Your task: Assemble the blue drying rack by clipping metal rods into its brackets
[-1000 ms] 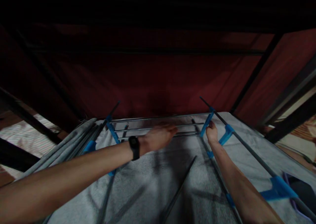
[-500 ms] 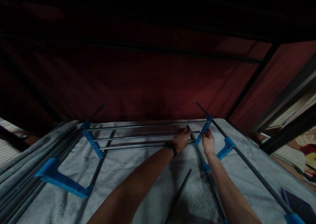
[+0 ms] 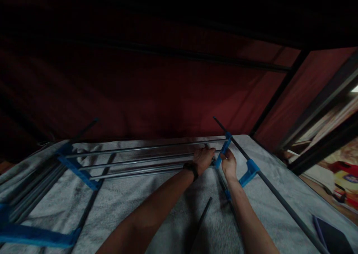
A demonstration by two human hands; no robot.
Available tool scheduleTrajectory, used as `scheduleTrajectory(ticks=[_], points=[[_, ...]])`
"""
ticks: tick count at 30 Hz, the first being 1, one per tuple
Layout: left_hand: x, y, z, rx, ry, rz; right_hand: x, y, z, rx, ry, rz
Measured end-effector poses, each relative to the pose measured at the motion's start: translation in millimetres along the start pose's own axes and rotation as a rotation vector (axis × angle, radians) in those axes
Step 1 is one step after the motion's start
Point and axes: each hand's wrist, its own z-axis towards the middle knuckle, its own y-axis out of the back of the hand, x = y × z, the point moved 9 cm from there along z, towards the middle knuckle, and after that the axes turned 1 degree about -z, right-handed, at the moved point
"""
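Note:
A rack of thin grey metal rods (image 3: 145,160) and blue plastic connectors lies on a grey towel-like cloth (image 3: 167,209). My left hand (image 3: 203,158), with a black watch on the wrist, is closed round the right end of a rod. Right beside it, my right hand (image 3: 228,164) grips the blue connector (image 3: 223,151) where the rods meet a long dark side pole (image 3: 268,187). The two hands are almost touching.
Another blue connector (image 3: 248,172) sits on the side pole. A blue bracket (image 3: 78,168) holds the rods' left ends, and one more blue piece (image 3: 36,236) lies at the lower left. A loose dark rod (image 3: 200,220) rests between my forearms. Dark red fabric (image 3: 167,93) hangs behind.
My left hand swung right across the rods and closed on a rod end next to my right hand. The view shifted right, so the rack now sits further left.

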Motion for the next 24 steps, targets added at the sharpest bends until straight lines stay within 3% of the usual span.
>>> scheduleTrajectory(ticks=[7, 16, 24], points=[[-2.5, 3.2, -1.3, 0.007, -0.004, 0.005, -3.3, -2.0, 0.0, 0.006, -0.077, 0.019], [-1.1, 1.5, 0.1, 0.01, -0.007, -0.04, 12.5, 1.2, -0.8, 0.037, -0.051, -0.014], [-0.8, 18.0, 4.3, 0.01, -0.015, -0.076, 16.6, 5.3, 2.6, 0.043, -0.01, -0.071]])
